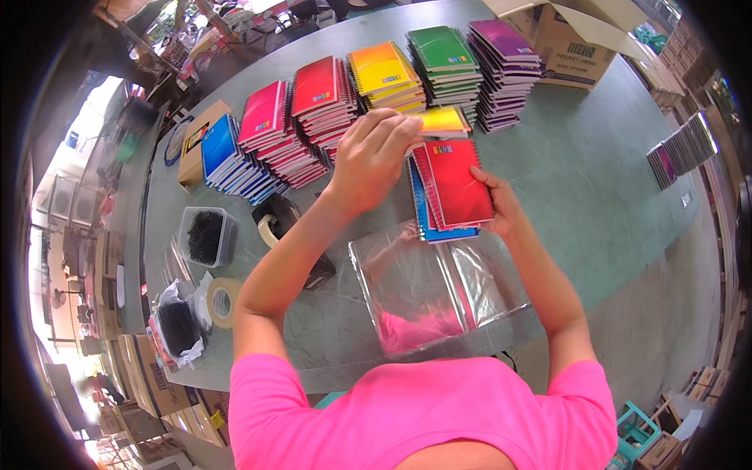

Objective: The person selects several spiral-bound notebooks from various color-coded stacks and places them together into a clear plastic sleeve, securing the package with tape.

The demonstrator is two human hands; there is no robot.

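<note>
My left hand (371, 160) is closed on the left end of a yellow spiral notebook (445, 121), which is tilted just beyond a small bundle. In my right hand (501, 205) is that bundle, gripped by its right edge: a red spiral notebook (460, 186) on top, a pinkish-red one partly covered under it, and a blue notebook (423, 210) sticking out at the bottom left. Below the bundle, a clear plastic bag (415, 282) lies flat on the table. Far in front stand stacks of notebooks: blue (227, 153), pink (265, 113), red (319, 86), yellow (384, 70), green (442, 51) and purple (505, 43).
At the left are a clear tub (207, 235) of black coils, a black tape dispenser (278, 223), a tape roll (224, 300) and a wrapped black bundle (178, 325). An open carton (576, 47) sits at the far right, with a notebook row (681, 153) near the table's right edge.
</note>
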